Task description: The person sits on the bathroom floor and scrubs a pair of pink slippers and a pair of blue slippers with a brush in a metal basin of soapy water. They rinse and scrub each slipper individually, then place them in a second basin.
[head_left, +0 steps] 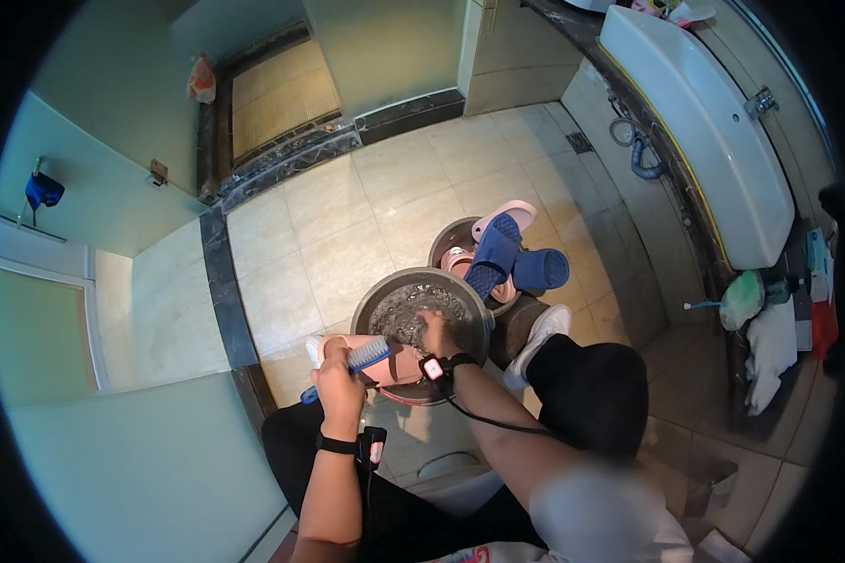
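Right forearm [514,443] foremost, I cannot tell whether the right hand [437,330] grips anything in the grey basin [370,304], while the left hand [336,377] grasps a blue brush [370,354] by the pink slipper [401,367] over the near-left rim, which might skid off under uneven pressure.

White sink [704,141] with metal tap [763,100]

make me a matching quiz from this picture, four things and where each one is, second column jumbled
1. brush
2. water
3. blue slippers
4. sink

a. heaped with pink slippers
b. in the picture's upper right
c. in the left hand
d. inside the nearer basin

Pairs: 1-c, 2-d, 3-a, 4-b
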Available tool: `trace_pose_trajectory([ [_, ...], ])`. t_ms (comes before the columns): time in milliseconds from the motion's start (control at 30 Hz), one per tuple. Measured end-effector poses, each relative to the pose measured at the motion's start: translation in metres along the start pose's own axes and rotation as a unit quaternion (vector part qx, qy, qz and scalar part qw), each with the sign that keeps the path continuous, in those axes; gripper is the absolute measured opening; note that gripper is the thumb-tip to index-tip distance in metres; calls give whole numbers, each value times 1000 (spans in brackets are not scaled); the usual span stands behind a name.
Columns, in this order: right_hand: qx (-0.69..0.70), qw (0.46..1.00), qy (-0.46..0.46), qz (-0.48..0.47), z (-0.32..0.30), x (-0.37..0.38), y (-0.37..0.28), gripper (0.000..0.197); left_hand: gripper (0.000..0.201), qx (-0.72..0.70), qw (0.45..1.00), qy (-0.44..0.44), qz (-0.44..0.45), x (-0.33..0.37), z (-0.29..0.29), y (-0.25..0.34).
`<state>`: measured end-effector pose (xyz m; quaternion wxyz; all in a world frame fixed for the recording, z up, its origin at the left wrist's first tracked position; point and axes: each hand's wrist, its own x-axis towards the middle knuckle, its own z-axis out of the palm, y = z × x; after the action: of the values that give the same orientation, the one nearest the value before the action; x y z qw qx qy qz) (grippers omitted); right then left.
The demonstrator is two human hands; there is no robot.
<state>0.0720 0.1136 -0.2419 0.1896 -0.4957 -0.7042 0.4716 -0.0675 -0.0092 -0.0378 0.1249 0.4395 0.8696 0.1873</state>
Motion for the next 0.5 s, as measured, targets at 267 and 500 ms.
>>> trace_pose_trajectory([
  [267, -155, 987, 27, -16, 7, 4, 12, 53, 35, -18, 1000, -21, 10, 4, 10, 5],
  [500, 116, 985, -100, 79, -2, 3, -2, 44, 38, -14, 999, -34, 5, 3, 15, 0],
])
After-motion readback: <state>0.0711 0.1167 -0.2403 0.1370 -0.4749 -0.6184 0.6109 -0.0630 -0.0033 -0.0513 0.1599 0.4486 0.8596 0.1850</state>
